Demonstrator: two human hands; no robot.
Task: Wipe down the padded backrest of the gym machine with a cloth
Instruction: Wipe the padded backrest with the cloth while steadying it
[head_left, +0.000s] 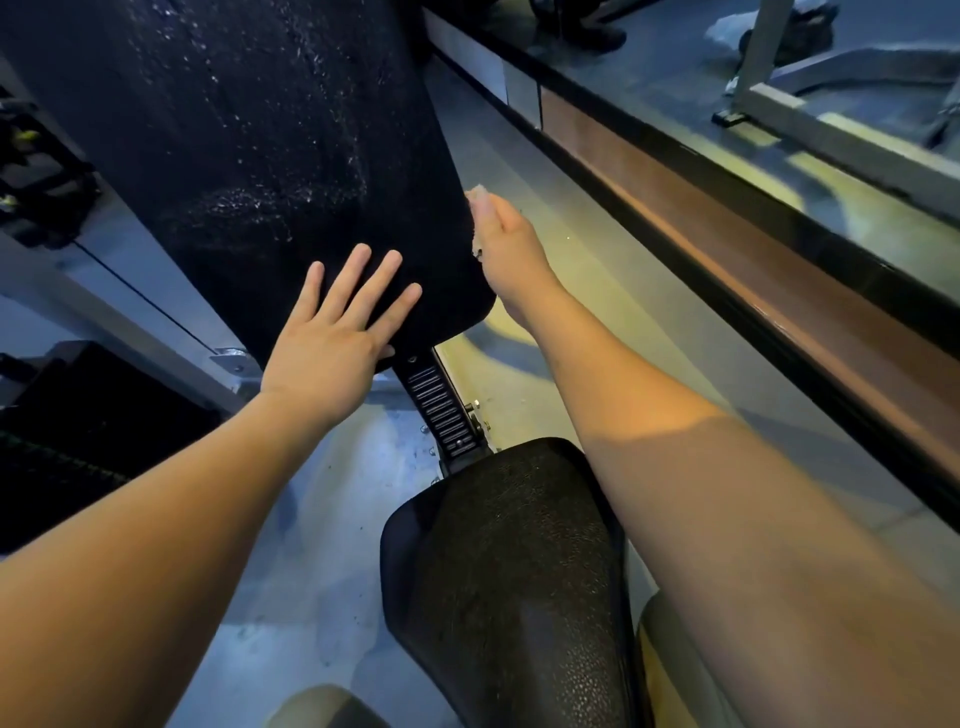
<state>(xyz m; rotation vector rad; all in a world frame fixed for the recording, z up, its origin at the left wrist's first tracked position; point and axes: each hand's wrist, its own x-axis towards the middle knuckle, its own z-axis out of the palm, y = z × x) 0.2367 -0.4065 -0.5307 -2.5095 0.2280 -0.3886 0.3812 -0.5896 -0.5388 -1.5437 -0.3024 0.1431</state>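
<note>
From my remote seat, the padded backrest (270, 171) fills the upper left of the head view: one tall black pad, tilted, its grained surface speckled with wet droplets and streaks that catch the light, drier and duller toward its rounded lower end. I count two hands on it. The left hand (332, 343) lies flat on the lower end, fingers straight and spread wide, holding nothing. The right hand (501, 244) is at the pad's right edge, closed around one pale cloth (475, 195), of which only small scraps peek out by the thumb and under the palm. Below the backrest, one slotted metal rail (441, 415) runs down to one black seat pad (509, 571).
</note>
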